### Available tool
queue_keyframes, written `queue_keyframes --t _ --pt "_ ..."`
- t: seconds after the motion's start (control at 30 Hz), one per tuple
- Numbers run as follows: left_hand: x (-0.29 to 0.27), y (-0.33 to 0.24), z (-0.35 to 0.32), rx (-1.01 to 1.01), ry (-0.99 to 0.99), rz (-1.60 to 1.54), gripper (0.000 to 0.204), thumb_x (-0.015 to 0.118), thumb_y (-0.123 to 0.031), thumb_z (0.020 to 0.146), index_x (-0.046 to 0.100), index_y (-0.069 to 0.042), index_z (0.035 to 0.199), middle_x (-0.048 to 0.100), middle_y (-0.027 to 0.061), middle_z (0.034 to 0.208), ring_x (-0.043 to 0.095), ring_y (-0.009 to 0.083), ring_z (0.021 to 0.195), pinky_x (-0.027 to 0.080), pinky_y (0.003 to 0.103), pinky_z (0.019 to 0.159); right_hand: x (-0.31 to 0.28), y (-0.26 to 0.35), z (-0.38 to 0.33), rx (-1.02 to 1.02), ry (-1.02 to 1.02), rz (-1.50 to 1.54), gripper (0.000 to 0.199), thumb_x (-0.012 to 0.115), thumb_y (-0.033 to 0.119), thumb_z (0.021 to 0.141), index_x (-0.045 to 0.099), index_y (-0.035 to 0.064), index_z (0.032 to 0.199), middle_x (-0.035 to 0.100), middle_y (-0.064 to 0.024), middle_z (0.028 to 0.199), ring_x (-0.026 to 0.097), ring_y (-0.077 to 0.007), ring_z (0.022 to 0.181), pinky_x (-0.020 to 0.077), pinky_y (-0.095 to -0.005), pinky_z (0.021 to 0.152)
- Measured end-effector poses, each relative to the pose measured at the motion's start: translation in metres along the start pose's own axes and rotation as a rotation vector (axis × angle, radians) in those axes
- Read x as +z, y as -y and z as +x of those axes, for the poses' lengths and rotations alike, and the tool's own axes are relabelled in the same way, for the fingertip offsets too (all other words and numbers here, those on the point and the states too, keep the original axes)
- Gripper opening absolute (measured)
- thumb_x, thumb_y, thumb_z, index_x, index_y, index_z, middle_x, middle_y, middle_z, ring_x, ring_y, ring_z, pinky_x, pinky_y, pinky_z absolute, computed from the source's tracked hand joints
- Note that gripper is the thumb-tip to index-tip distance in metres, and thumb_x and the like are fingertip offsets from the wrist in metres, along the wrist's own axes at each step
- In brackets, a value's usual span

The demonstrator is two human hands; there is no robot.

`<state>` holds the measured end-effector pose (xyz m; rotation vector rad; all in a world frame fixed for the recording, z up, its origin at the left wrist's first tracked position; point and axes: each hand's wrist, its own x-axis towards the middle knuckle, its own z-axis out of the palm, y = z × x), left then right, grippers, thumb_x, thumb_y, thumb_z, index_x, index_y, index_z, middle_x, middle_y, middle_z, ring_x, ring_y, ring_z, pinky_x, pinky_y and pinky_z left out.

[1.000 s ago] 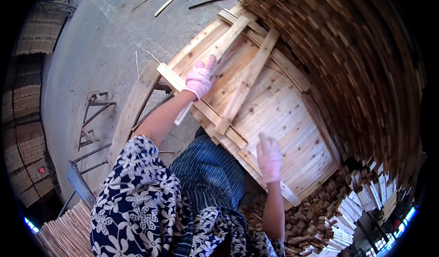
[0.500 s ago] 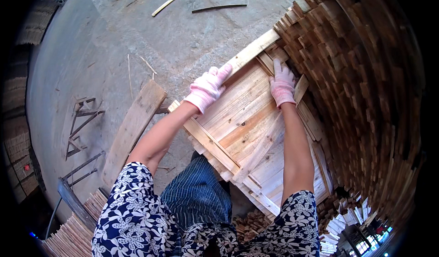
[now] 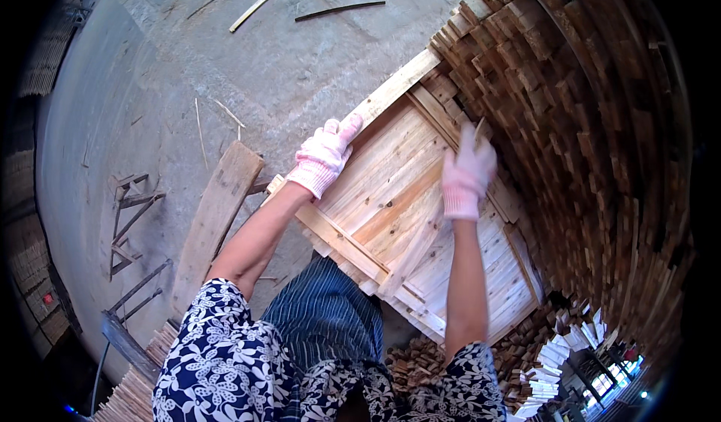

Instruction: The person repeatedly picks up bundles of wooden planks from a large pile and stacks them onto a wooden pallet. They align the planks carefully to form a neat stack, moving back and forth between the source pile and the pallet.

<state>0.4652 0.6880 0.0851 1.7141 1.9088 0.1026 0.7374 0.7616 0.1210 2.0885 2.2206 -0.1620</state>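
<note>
A slatted wooden panel (image 3: 383,196) with a frame of battens lies tilted in front of me. Along its far edge runs a pale wooden board (image 3: 398,84). My left hand (image 3: 321,157), in a pinkish-white knit glove, is closed over the near-left end of this board. My right hand (image 3: 467,174), gloved alike and smeared by motion, is over the panel's right side, beside the side batten (image 3: 435,117). A thin piece of wood (image 3: 480,130) shows at its fingertips; whether they grip it is unclear. A diagonal batten (image 3: 409,260) crosses the panel below that hand.
A tall stack of wooden slats (image 3: 571,121) rises close along the right. At left are a worn plank (image 3: 218,226) and a metal frame (image 3: 124,223). Loose strips, one pale (image 3: 263,3) and one dark (image 3: 339,11), lie on the concrete floor (image 3: 188,61).
My right hand has lifted from the side batten and pulled back slightly toward me. My left hand stays on the pale board. The whole view has shifted a little.
</note>
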Motion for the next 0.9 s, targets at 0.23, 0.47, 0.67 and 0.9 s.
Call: queue_keyframes --t 0.23,0.47,0.67,0.9 --pt "0.020 0.030 0.025 -0.040 -0.080 -0.272 0.060 0.052 -0.042 0.104 0.037 -0.024 0.159 0.050 0.0197 0.152 0.051 0.0398 0.137 0.042 0.047 0.112 0.091 -0.001 -0.159 0.444 0.008 0.805 0.090 0.068 0.025 0.093 0.014 0.0035 0.163 0.022 -0.0341 0.162 0.027 -0.0508 0.149 0.0269 -0.0503 0.124" --pt "-0.003 0.001 0.018 -0.137 0.047 -0.243 0.062 0.040 -0.048 0.106 0.036 -0.017 0.159 0.054 0.0194 0.149 0.055 0.0410 0.133 0.042 0.047 0.112 0.082 0.152 -0.089 0.455 -0.039 1.034 0.081 0.056 0.024 0.100 0.009 -0.0015 0.162 0.022 -0.0343 0.161 0.026 -0.0441 0.152 0.0250 -0.0463 0.126" --pt "0.016 -0.011 0.022 -0.111 -0.024 -0.547 0.057 0.035 -0.043 0.110 0.041 -0.007 0.153 0.064 0.0197 0.128 0.061 0.0266 0.108 0.049 0.046 0.098 0.098 0.155 -0.082 0.273 0.253 1.156 0.080 0.053 0.031 0.100 0.012 0.0016 0.162 0.024 -0.0341 0.161 0.029 -0.0464 0.149 0.0268 -0.0438 0.124" --pt "0.011 -0.003 0.026 -0.021 -0.035 0.206 0.064 0.047 -0.033 0.105 0.029 -0.009 0.161 0.039 0.0249 0.159 0.038 0.0398 0.148 0.031 0.045 0.123 -0.012 -0.061 -0.275 0.335 0.012 1.139 0.059 0.054 0.031 0.102 0.040 0.0075 0.154 0.053 -0.0266 0.140 0.061 -0.0402 0.122 0.0481 -0.0426 0.107"
